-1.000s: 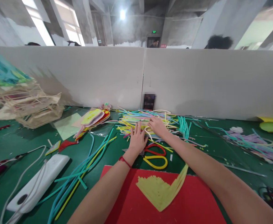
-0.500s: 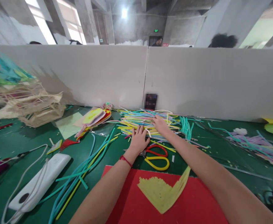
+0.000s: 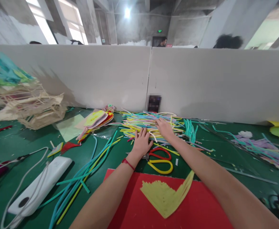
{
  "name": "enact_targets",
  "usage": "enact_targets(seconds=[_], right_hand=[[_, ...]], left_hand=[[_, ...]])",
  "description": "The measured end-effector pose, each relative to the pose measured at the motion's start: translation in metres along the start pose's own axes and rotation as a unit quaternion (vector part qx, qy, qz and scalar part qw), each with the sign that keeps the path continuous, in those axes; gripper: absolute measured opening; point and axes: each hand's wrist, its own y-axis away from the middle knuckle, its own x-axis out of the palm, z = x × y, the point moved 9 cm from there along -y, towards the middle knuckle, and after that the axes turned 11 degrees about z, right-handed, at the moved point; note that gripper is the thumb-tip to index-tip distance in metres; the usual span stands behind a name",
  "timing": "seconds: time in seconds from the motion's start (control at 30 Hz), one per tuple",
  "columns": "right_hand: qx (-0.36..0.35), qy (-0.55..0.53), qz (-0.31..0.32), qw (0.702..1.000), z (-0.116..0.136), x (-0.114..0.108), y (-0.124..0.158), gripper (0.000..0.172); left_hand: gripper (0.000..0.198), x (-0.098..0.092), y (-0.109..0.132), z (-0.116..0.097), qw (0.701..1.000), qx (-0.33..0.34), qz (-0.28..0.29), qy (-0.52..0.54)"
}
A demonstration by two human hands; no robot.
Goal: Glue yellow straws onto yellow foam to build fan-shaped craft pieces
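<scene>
A loose pile of thin coloured strands [image 3: 132, 121], like pipe cleaners, lies across the middle of the table against the partition. My left hand [image 3: 142, 143] rests on the pile's near edge, its fingers spread. On the right part of the pile lies my right hand [image 3: 164, 128], fingers stretched forward and slightly bent; no strand is plainly gripped. Scissors [image 3: 159, 162] with one red and one yellow handle lie just below the pile, their blades partly behind my left hand. Closest to me is a red board [image 3: 127, 203] bearing a yellow leaf-like shape [image 3: 164, 197].
Longer blue and yellow strands [image 3: 89, 171] lie left of the board. Further left are a white power bank-like device [image 3: 43, 187] with a cable and a wooden stick model [image 3: 41, 111]. A white partition [image 3: 82, 76] borders the back. Lilac scraps [image 3: 265, 144] lie right.
My right hand has shifted very slightly over the pile, and a pale strand between my hands lies a little further right. My left hand stays in place.
</scene>
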Motion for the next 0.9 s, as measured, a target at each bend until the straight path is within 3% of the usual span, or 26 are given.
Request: enact_targets(seconds=[0.33, 0.67, 0.9], right_hand=[[0.015, -0.018, 0.010, 1.000, -0.004, 0.004, 0.001, 0.025], [0.014, -0.015, 0.030, 0.999, -0.005, 0.008, -0.002, 0.020], [0.008, -0.084, -0.029, 0.996, -0.013, -0.001, 0.001, 0.016]], left_hand=[[0.039, 0.000, 0.000, 0.000, 1.000, -0.003, -0.002, -0.007], [0.038, 0.000, 0.000, 0.000, 1.000, 0.000, -0.001, 0.000], [0.038, 0.000, 0.000, 0.000, 1.000, -0.005, 0.001, -0.009]])
